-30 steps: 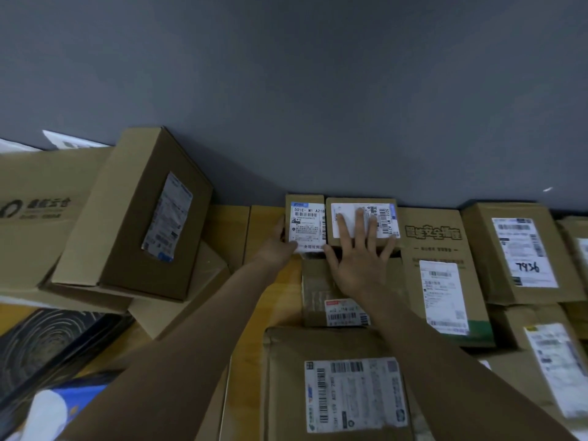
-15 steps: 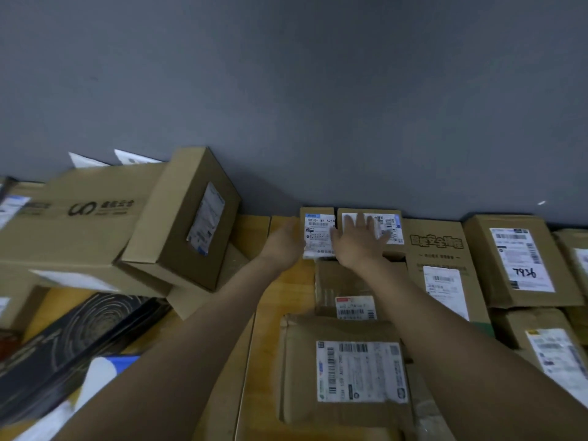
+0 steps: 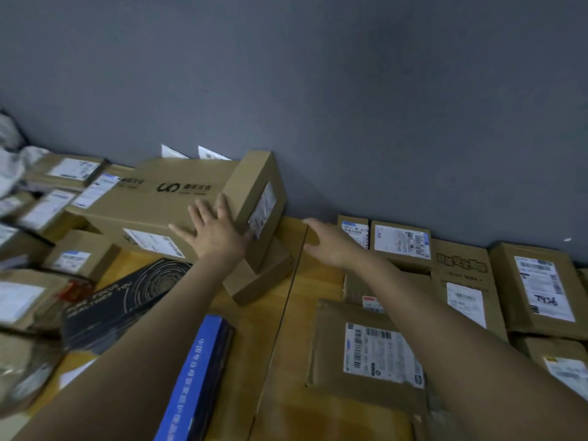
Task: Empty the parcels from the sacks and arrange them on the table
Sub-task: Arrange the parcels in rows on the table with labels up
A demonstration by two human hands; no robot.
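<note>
Cardboard parcels cover a wooden table (image 3: 286, 313) against a grey wall. My left hand (image 3: 216, 230) lies with spread fingers against the near side of a tilted brown box (image 3: 254, 205) that leans on a long brown carton (image 3: 165, 198). My right hand (image 3: 327, 240) hovers over bare wood, fingers relaxed, holding nothing, just left of two small labelled boxes (image 3: 401, 241) at the wall. A flat padded parcel (image 3: 375, 348) lies under my right forearm.
More labelled boxes (image 3: 541, 284) line the right side. A black box with a spiral print (image 3: 127, 297) and a blue box (image 3: 197, 377) lie at the lower left. Further parcels (image 3: 47, 211) and a grey sack (image 3: 12, 154) fill the far left.
Both hands have left the two small boxes at the wall. My left hand moved left onto the tilted brown box and my right hand drew back over the bare wood. The view turned left.
</note>
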